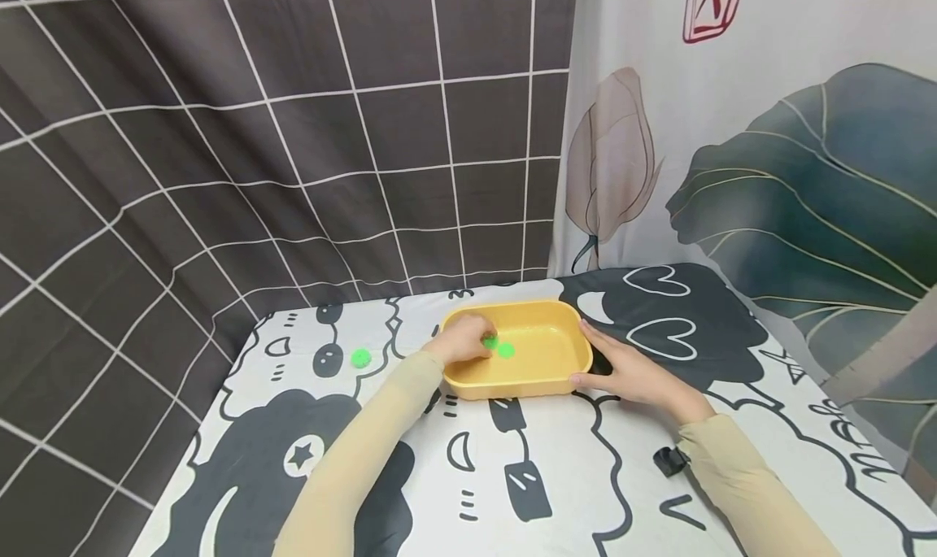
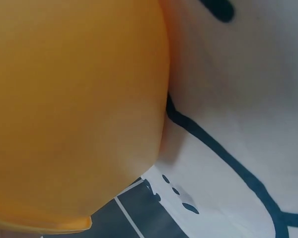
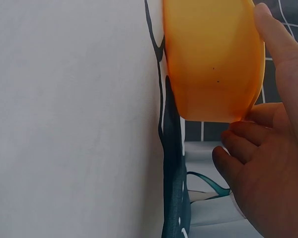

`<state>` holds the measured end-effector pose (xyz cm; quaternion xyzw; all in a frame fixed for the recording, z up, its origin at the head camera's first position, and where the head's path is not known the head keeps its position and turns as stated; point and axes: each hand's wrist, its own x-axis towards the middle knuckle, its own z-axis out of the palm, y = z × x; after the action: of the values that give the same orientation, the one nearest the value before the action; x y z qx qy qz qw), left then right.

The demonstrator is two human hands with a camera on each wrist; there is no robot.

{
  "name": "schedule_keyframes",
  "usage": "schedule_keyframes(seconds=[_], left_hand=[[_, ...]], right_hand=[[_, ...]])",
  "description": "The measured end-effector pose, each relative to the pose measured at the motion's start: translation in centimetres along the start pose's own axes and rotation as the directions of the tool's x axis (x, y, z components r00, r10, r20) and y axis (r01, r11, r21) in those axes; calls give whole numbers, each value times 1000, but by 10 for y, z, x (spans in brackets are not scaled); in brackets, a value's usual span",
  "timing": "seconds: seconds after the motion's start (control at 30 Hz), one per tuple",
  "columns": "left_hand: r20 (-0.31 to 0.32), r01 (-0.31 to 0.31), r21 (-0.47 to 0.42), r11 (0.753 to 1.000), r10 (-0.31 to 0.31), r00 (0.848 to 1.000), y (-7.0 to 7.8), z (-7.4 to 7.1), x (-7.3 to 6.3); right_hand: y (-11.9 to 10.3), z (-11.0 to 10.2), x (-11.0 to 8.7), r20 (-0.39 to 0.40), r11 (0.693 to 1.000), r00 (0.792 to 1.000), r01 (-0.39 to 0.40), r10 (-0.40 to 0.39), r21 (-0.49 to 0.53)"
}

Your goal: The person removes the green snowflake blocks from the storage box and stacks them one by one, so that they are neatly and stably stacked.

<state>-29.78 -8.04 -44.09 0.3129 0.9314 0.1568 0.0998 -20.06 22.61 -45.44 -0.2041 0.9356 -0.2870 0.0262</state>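
Note:
A shallow yellow plastic basin [image 1: 545,378] sits on the patterned cloth. My left hand [image 1: 463,339] reaches over its left end, fingers curled down inside. At those fingertips is a small bright-green round piece [image 1: 490,341], pinched between thumb and fingers. Another green round piece [image 1: 506,350] lies on the basin floor just right of it. My right hand [image 1: 629,372] holds the basin's right end, thumb near the front corner and fingers at the back corner. In the right wrist view, thumb and fingers meet the basin's rim [image 3: 260,74]. The left wrist view shows only the basin's outer wall [image 2: 79,109].
A third green round piece [image 1: 361,358] lies on the cloth [image 1: 556,459] left of the basin. A small black object [image 1: 669,461] is at the right wrist. Dark gridded fabric [image 1: 381,126] hangs behind, with a leaf-printed curtain [image 1: 791,183] at the right.

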Motion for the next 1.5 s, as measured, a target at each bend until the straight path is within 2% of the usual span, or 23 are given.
schedule_keyframes(seconds=[0.23,0.47,0.57,0.67,0.83,1.0,1.13,1.5], left_hand=[[-5,6,-13,1000,-6,1000,0,-1,-1],[-5,-58,75,996,58,998,-3,1,-1],[-3,-67,92,993,68,998,-3,1,-1],[8,-47,87,995,47,999,-1,-1,-2],[62,-11,83,997,6,998,3,-4,-3],[84,30,36,999,-33,996,4,-3,-3],[69,39,-19,999,-37,997,4,-1,-3],[-13,-11,-62,998,10,1000,9,2,-8]], right_hand=[[-2,0,1,4,1000,1000,2,-2,-6],[-1,1,2,-3,1000,1000,6,-6,0],[0,2,2,-9,1000,1000,7,-7,2],[1,2,2,-10,1000,1000,6,-6,3],[2,3,1,-6,1000,1000,1,0,8],[3,3,1,-4,1000,1000,2,-1,4],[3,3,1,-2,1000,1000,5,-5,1],[3,4,0,-19,1000,1000,19,-19,1]])
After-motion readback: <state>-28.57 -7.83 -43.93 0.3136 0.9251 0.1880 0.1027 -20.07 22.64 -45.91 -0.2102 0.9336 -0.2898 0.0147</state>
